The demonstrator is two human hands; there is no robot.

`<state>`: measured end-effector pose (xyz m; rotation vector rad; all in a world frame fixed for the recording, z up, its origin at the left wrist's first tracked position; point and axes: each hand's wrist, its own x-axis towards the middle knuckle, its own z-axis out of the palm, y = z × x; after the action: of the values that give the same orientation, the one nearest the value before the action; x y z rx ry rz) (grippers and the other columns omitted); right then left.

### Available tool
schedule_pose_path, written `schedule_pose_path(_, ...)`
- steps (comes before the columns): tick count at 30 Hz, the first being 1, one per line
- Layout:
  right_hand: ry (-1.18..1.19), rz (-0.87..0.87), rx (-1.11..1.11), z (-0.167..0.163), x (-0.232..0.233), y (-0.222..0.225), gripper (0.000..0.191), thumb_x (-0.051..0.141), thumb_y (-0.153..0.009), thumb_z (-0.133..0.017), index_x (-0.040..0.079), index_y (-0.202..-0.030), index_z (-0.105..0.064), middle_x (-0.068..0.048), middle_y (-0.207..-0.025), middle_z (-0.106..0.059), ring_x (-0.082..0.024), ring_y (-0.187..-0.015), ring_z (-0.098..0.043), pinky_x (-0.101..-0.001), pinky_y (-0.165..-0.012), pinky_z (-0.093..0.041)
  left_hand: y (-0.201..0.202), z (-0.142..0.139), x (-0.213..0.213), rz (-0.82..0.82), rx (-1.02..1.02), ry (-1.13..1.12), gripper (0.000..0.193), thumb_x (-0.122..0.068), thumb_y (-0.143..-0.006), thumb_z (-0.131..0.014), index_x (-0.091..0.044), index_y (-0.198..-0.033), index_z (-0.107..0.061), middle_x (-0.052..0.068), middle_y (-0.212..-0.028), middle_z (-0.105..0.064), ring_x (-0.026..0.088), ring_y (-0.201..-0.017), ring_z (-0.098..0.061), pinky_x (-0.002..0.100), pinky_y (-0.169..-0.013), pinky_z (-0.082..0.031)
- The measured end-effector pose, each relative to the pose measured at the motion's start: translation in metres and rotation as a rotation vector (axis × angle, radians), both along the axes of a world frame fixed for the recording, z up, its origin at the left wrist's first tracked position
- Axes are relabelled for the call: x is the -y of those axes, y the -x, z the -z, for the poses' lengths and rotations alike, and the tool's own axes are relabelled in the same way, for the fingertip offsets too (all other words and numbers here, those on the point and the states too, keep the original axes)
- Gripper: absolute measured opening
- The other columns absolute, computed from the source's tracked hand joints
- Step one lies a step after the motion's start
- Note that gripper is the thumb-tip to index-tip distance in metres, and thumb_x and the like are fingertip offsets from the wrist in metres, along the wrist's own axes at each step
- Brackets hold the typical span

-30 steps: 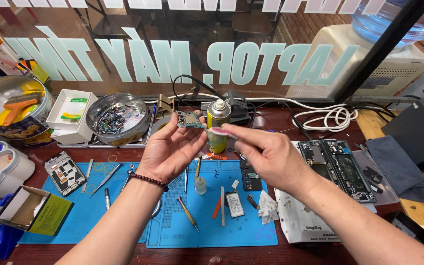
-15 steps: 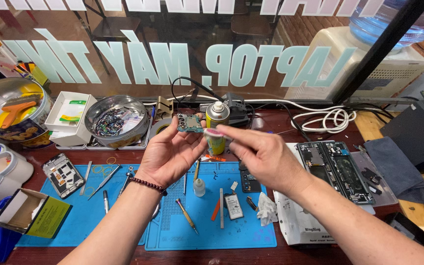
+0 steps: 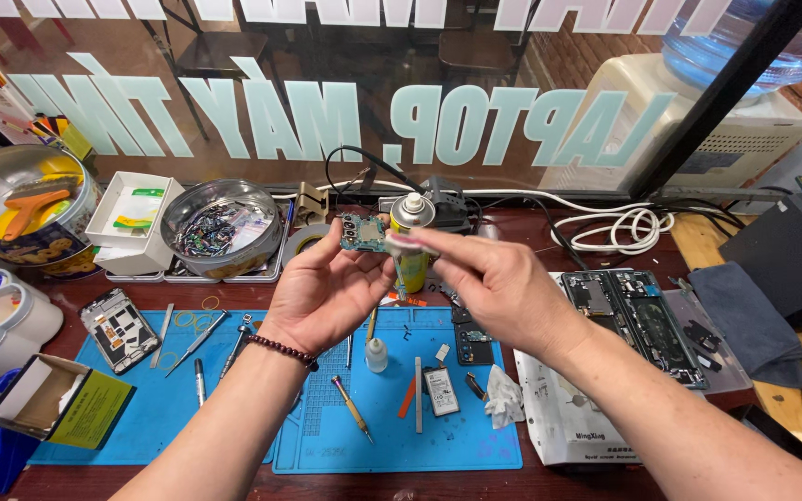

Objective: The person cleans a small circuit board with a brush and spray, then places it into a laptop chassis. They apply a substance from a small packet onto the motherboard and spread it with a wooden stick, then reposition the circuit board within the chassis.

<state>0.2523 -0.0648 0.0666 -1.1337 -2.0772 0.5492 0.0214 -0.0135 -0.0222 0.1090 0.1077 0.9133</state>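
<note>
Here, left fingers (image 3: 350, 243) pinch circuit board (image 3: 362, 233); right fingers (image 3: 410, 243) seemingly touching it.

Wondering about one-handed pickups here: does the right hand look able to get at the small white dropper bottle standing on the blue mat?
Probably yes. The small white dropper bottle stands uncovered on the blue mat, just below the right hand. That hand's fingertips pinch something small, though, and the left hand holding the small green circuit board hovers close by.
</note>
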Motion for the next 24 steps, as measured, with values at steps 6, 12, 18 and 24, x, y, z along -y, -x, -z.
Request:
schedule_pose_path(6, 0.018, -0.063, -0.074, 0.005, 0.008, -0.001, 0.04, 0.011, -0.094, -0.065, 0.014, -0.134, -0.067, -0.012, -0.112, -0.079, -0.02, -0.093, -0.078, -0.0314, -0.08, -0.06, -0.001, 0.002, 0.0, -0.011, 0.04, 0.034, 0.054, -0.034, -0.101, -0.066, 0.012, -0.127, -0.052, 0.02, -0.124, -0.061, 0.03, -0.119, -0.059, 0.041, -0.111, -0.048)
schedule_pose_path(12, 0.292, 0.071, -0.144, 0.004, 0.012, 0.0, 0.043, 0.015, -0.094, -0.064, 0.021, -0.136, -0.066, -0.002, -0.093, -0.08, -0.009, -0.065, -0.067, -0.0248, -0.06, -0.058, -0.001, 0.001, 0.001, -0.023, -0.017, -0.036, 0.054, -0.034, -0.098, -0.065, 0.007, -0.131, -0.054, 0.019, -0.128, -0.062, 0.029, -0.12, -0.059, 0.04, -0.109, -0.048)
schedule_pose_path(18, 0.281, 0.12, -0.187, 0.004, 0.008, -0.002, 0.041, 0.014, -0.095, -0.063, 0.019, -0.136, -0.067, -0.001, -0.09, -0.08, -0.005, -0.065, -0.065, -0.0239, -0.058, -0.056, -0.001, 0.0, 0.0, -0.015, -0.008, -0.068, 0.052, -0.033, -0.101, -0.066, 0.006, -0.133, -0.054, 0.019, -0.128, -0.061, 0.029, -0.12, -0.056, 0.04, -0.109, -0.047)
schedule_pose_path(24, 0.075, 0.174, 0.012, 0.004, -0.001, 0.0, 0.044, 0.011, -0.094, -0.065, 0.02, -0.137, -0.07, -0.005, -0.097, -0.079, -0.005, -0.077, -0.072, -0.0258, -0.069, -0.058, -0.003, -0.001, 0.001, 0.002, 0.02, -0.058, 0.049, -0.033, -0.102, -0.065, 0.005, -0.132, -0.055, 0.019, -0.126, -0.062, 0.028, -0.118, -0.057, 0.039, -0.107, -0.048)
